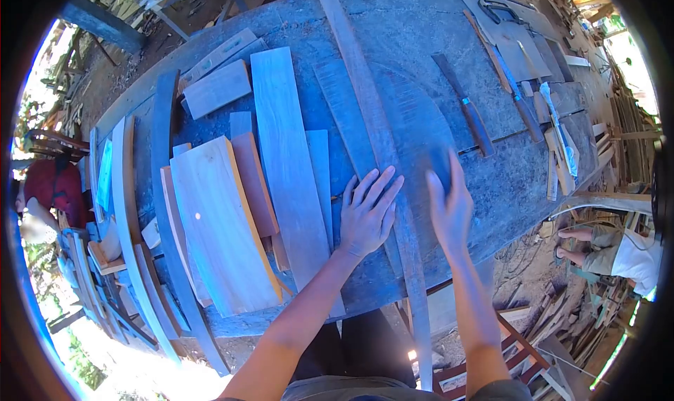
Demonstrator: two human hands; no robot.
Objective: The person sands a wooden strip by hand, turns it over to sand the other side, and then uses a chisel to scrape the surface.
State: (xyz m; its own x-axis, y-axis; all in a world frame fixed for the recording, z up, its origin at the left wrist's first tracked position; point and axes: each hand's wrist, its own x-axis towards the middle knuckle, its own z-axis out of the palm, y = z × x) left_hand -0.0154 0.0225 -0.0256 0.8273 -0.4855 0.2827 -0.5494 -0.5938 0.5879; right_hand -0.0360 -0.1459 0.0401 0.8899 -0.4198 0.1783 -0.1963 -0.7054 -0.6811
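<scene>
A long narrow wooden strip (368,113) runs from the far edge of the table down past its near edge. My left hand (368,211) lies flat on the strip and the surface beside it, fingers spread. Just right of the strip, my right hand (451,204) is curled around a dark, blurred object (440,164) that I cannot make out. Under the strip lies a thin board with a curved edge (414,113). Left of my left hand is a long flat plank (284,134).
The dark worktable (295,22) carries a thick curved board (221,225), chisel-like tools (467,110) and a clamp (500,11). Long curved pieces (126,190) stand at the left. One person (56,190) is at far left, another (625,254) at far right.
</scene>
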